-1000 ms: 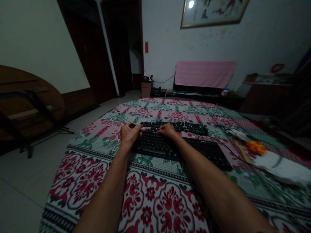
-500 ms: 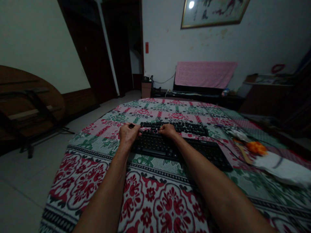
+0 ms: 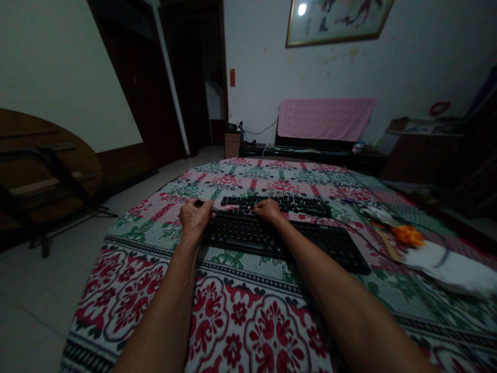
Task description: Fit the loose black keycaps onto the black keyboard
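A black keyboard (image 3: 236,233) lies on the patterned tablecloth, its key area showing small pale dots where keycaps are off. Behind it, loose black keycaps (image 3: 310,206) are laid out in rows. At the keyboard's back left corner, my left hand (image 3: 195,216) is closed around a small black-ended object (image 3: 199,203); its kind is too dark to make out. My right hand (image 3: 267,209) is curled, fingertips pinched together over the keyboard's back edge beside the loose keycaps. Whatever is between those fingertips is hidden.
A cable (image 3: 357,230) runs rightward from behind the keyboard. On the right of the tablecloth (image 3: 233,331) lie an orange bundle (image 3: 408,235), a flat tan strip (image 3: 386,242) and a white cloth or bag (image 3: 450,267). A folded round table (image 3: 46,166) leans on the left wall.
My left hand has moved slightly left, away from the keycaps, with the black-ended object still in it. My right hand stays almost in place. The view has shifted a little.
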